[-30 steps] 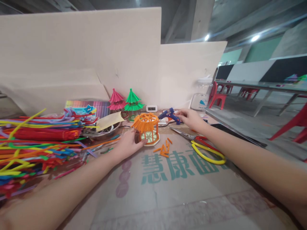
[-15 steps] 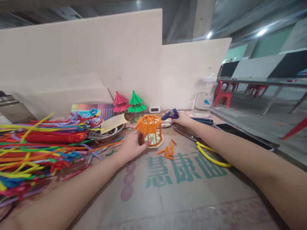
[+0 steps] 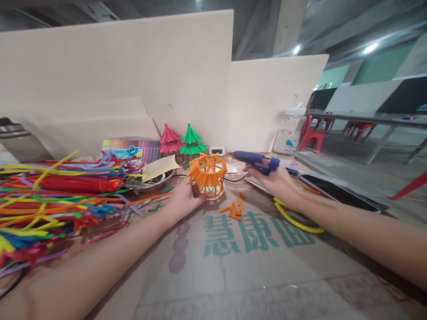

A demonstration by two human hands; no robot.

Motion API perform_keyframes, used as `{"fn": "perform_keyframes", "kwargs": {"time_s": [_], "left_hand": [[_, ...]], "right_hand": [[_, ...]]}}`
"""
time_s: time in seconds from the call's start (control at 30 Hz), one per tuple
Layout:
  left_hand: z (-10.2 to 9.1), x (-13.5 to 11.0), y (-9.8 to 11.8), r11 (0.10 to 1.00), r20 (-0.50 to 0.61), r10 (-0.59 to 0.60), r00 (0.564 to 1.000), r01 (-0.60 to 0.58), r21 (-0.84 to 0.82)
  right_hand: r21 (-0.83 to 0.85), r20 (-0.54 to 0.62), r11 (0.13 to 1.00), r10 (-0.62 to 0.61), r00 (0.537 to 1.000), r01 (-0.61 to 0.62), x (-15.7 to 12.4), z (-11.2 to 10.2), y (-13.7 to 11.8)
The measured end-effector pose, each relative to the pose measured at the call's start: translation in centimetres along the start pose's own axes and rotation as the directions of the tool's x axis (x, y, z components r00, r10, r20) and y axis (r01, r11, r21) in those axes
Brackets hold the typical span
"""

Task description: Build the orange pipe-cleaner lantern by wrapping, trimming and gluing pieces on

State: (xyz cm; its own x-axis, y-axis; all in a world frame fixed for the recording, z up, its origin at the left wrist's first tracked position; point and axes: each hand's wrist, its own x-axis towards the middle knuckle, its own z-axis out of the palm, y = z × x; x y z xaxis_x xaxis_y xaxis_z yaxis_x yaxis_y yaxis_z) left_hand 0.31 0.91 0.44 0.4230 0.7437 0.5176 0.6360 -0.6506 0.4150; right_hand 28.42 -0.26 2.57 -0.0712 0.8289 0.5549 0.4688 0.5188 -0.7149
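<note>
My left hand (image 3: 187,200) is closed on the lower left side of an orange model pavilion (image 3: 207,173) made of pipe-cleaner pieces, with a pale base. The pavilion's roof has an open ring of spokes on top. My right hand (image 3: 278,180) grips a blue glue gun (image 3: 256,161), its nozzle pointing left, above the table and to the right of the pavilion. Several short orange pipe-cleaner pieces (image 3: 235,208) lie on the table in front of the pavilion. Yellow-handled scissors (image 3: 296,222) lie beneath my right forearm, partly hidden.
Heaped pipe cleaners (image 3: 60,195) cover the left side. Behind stand a pink model pavilion (image 3: 169,140), a green one (image 3: 190,140), a marker set (image 3: 133,150) and a small white clock (image 3: 216,151). A plastic jug (image 3: 288,133) and a phone (image 3: 338,192) are at right.
My right hand has lifted the glue gun off its place at the back and brought it nearer. The pavilion has tilted slightly in my left hand.
</note>
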Motion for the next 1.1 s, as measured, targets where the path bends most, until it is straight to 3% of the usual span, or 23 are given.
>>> {"fn": "perform_keyframes", "kwargs": {"time_s": [0.07,0.2,0.4,0.67,0.97,1.1], "left_hand": [[0.0,0.1,-0.1,0.999,-0.011,0.013,1.0,-0.013,0.041],[0.1,0.1,-0.3,0.994,-0.022,-0.002,1.0,0.004,0.113],[0.2,0.2,-0.4,0.995,-0.024,0.008,1.0,-0.006,0.097],[-0.1,0.0,0.1,0.983,-0.054,0.07,0.996,-0.06,0.171],[-0.2,0.0,0.1,0.985,-0.045,0.074,0.996,-0.066,0.157],[-0.2,0.0,0.1,0.984,-0.049,0.074,0.996,-0.065,0.167]], "right_hand": [[-0.085,0.027,0.996,-0.022,0.999,0.024,-2.3,-0.2,-0.8],[-0.059,0.099,0.996,-0.067,0.993,0.073,-4.1,0.0,-1.2],[0.015,0.175,1.0,-0.022,0.984,0.02,-3.6,0.3,-1.6],[-0.042,0.14,0.994,-0.09,0.986,0.097,-4.2,0.1,-2.0],[-0.029,0.182,0.999,-0.015,0.983,0.02,-4.3,0.5,-2.1],[-0.07,0.142,0.997,-0.014,0.99,0.024,-4.3,0.5,-2.0]]}}
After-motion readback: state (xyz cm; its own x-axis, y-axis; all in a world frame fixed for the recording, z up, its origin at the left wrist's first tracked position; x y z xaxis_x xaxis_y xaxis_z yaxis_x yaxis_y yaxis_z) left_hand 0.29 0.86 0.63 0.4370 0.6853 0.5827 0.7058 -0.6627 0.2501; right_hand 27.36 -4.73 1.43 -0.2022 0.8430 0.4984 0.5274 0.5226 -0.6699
